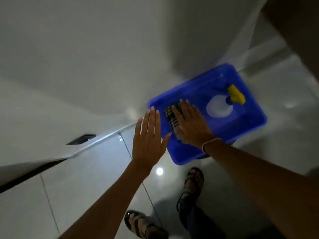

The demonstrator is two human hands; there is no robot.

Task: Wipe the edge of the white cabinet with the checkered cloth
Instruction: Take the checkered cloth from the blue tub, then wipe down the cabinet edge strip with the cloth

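A folded checkered cloth lies in a blue plastic tub on the floor. My right hand hovers flat over the cloth with fingers spread, partly hiding it; whether it touches the cloth I cannot tell. My left hand is held flat and empty, fingers together, just left of the tub's rim. The white cabinet fills the upper left, and its lower edge runs diagonally above the floor. The frame is blurred.
In the tub stands a white spray bottle with a yellow trigger head. Glossy white floor tiles lie below. My sandalled feet stand near the tub. A dark slot sits in the cabinet's base.
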